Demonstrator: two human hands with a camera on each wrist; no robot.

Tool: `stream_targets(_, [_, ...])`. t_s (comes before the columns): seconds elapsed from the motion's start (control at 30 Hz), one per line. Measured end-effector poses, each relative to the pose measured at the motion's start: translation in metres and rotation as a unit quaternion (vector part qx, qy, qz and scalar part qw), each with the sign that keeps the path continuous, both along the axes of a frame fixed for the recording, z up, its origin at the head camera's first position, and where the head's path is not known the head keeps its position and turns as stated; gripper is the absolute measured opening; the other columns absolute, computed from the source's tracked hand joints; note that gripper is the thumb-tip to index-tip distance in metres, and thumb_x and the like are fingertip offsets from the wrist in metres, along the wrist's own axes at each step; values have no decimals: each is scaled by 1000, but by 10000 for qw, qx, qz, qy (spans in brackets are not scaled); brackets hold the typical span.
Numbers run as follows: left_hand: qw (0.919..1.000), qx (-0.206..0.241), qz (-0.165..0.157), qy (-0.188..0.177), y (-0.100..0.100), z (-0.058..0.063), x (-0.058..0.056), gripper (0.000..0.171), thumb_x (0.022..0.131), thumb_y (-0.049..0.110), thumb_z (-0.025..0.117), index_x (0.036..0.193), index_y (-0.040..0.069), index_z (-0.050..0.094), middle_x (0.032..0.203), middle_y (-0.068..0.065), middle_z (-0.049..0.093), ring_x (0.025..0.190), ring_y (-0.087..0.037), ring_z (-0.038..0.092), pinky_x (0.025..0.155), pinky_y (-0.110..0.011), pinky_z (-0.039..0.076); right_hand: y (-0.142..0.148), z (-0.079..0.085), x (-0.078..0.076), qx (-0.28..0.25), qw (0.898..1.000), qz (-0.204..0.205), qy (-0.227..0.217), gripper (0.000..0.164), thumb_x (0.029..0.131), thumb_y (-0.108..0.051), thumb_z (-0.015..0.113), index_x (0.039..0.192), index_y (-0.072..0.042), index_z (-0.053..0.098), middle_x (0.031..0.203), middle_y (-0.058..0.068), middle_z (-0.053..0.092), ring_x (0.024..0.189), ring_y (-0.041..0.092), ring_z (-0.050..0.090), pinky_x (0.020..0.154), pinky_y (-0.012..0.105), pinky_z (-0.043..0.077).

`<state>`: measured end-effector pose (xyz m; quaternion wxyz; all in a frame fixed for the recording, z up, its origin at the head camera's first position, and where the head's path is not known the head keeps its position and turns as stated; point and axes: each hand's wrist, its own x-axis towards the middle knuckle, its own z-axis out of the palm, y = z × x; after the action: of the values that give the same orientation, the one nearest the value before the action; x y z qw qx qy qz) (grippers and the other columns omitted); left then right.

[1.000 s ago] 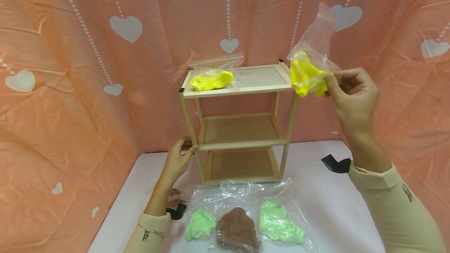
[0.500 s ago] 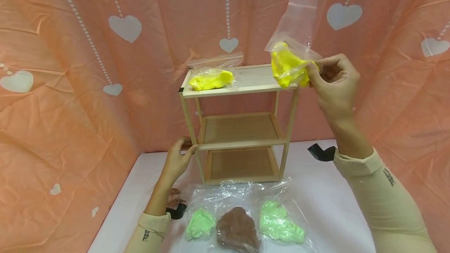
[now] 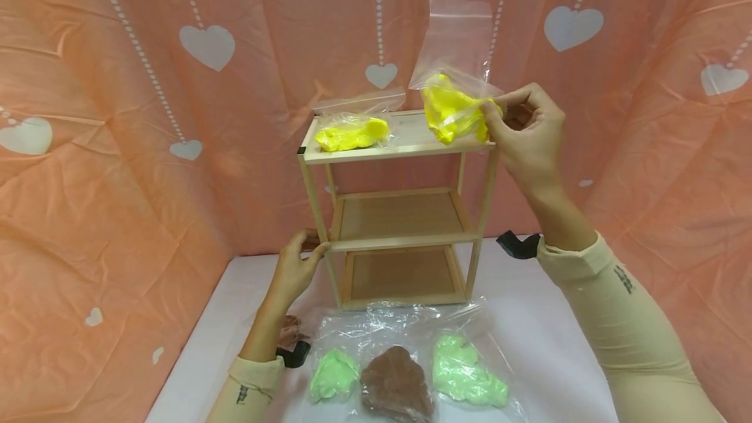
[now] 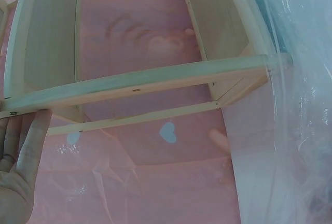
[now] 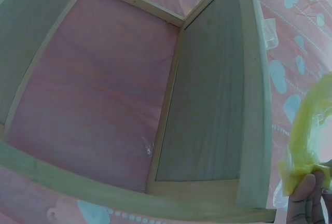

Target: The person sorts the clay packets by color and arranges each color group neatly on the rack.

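My right hand (image 3: 531,139) pinches a clear zip bag with a yellow lump of clay (image 3: 451,109) inside, over the right part of the top shelf. In the right wrist view the fingertips (image 5: 306,185) grip the bag's lower end. A second bagged yellow clay lump (image 3: 352,134) lies on the left of that top shelf. My left hand (image 3: 299,266) rests at the left front post of the wooden three-tier rack (image 3: 405,241), by the middle shelf. In the left wrist view its fingers (image 4: 31,143) touch the post from one side.
In front of the rack, clear bags on the white table (image 3: 540,318) hold a brown lump (image 3: 396,384) and two green lumps, left (image 3: 335,376) and right (image 3: 467,371). Another brown bagged lump (image 3: 290,331) lies beside the left forearm. A pink heart-patterned cloth (image 3: 117,149) hangs behind.
My right hand has carried the bagged yellow clay leftward, from beside the rack's right end to over its top shelf. The left hand has stayed at the post.
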<state>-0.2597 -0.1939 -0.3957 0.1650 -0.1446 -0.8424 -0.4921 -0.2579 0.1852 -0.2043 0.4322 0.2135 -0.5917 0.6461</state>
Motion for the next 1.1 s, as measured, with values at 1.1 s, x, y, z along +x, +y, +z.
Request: stream_targets(1.1, [10000, -13, 16, 5, -1, 0, 1, 27, 104, 17, 73, 125, 1, 67, 121, -17, 72, 111, -34, 71, 91, -43, 65, -24, 4, -21, 1576, 9730, -1560, -641, 17, 97, -9, 75, 96, 6, 66, 87, 3, 63, 72, 10, 60, 67, 16, 50])
